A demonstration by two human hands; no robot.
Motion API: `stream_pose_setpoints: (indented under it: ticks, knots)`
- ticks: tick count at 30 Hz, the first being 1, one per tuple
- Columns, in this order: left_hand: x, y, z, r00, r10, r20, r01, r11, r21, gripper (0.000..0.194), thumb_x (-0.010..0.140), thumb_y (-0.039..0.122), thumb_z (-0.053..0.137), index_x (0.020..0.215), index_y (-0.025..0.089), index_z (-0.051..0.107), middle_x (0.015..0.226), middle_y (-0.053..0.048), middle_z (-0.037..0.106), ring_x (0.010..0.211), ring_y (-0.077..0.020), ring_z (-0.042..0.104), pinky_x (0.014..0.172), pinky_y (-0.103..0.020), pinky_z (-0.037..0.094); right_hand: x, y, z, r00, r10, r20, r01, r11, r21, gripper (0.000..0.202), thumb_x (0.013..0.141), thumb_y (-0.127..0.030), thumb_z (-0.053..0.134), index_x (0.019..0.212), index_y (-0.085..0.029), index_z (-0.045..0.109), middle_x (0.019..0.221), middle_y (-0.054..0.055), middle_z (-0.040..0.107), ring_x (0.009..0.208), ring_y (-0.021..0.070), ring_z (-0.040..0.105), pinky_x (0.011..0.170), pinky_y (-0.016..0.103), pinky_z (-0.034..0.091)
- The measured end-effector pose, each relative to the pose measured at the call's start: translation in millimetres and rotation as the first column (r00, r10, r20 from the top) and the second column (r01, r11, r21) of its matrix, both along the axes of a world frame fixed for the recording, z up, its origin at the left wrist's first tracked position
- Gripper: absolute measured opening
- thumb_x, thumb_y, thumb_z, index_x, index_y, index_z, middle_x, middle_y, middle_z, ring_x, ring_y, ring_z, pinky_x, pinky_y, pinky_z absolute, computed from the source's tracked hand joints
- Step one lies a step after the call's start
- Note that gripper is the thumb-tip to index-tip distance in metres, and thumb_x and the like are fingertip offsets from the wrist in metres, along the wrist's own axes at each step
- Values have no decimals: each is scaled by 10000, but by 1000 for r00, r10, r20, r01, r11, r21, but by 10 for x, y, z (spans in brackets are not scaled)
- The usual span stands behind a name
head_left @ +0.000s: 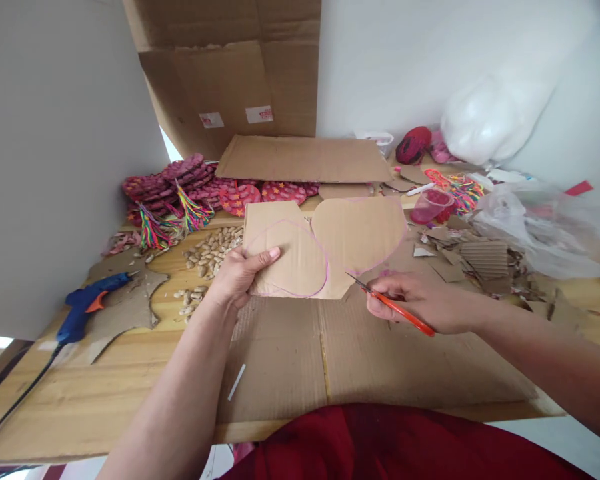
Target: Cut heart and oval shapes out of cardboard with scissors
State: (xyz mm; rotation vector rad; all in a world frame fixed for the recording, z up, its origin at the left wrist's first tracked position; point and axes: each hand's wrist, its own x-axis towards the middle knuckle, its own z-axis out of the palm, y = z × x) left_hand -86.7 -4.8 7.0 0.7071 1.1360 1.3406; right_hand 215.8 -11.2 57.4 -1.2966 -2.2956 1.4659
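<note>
My left hand [237, 273] grips the left edge of a piece of cardboard [290, 253], thumb on top. Two rounded outlines are drawn on it in purple, side by side. The right part has a curved cut top edge, with a notch between the two shapes. In my right hand [410, 300] is a pair of scissors [397, 310] with orange handles. Its dark tip points left, at the lower edge of the right-hand shape. Whether the blades touch the cardboard, I cannot tell. My right fingers are wrapped round the handles.
A blue glue gun [83, 307] lies at the left on a cardboard scrap [125, 307]. Peanuts [213, 250], red patterned pieces [195, 177] and colourful tassels [193, 208] are behind my left hand. Cardboard offcuts [485, 260], a pink cup [431, 205] and plastic bags [545, 227] lie right.
</note>
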Motion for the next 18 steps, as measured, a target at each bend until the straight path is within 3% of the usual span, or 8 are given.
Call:
stream_pose_setpoints:
  ticks: [2, 4, 11, 18]
  knots:
    - [-5, -4, -11, 1000, -2, -6, 2, 1000, 0, 417, 525, 218, 944, 880, 91, 768, 873, -139, 794, 690, -252, 756, 650, -326, 645, -18, -1, 5, 991, 100, 86, -99, 995, -10, 485, 913, -578, 570, 615, -211, 461, 615, -23, 394, 565, 130, 360, 546, 280, 316]
    - [-11, -5, -24, 1000, -7, -11, 7, 1000, 3, 431, 527, 216, 944, 901, 94, 768, 895, -142, 795, 716, -264, 761, 668, -341, 649, -18, -4, 6, 990, 99, 102, -97, 995, -25, 483, 921, -583, 545, 626, -212, 453, 615, -26, 400, 556, 126, 352, 535, 276, 306]
    - [-15, 7, -54, 1000, -31, -3, 31, 999, 22, 412, 544, 204, 938, 908, 107, 773, 886, -129, 799, 681, -245, 753, 620, -318, 645, 51, -15, -77, 998, -35, 60, 44, 987, -157, 476, 825, -657, 623, 686, -202, 609, 581, -12, 483, 488, 112, 375, 448, 260, 279]
    - [-7, -3, -44, 1000, -21, -6, 21, 1000, 22, 435, 541, 214, 939, 927, 111, 769, 870, -118, 798, 711, -256, 760, 651, -328, 652, 49, -17, -157, 986, -104, 127, 115, 990, -87, 425, 802, -575, 702, 631, -189, 652, 514, -25, 479, 442, 96, 381, 420, 242, 252]
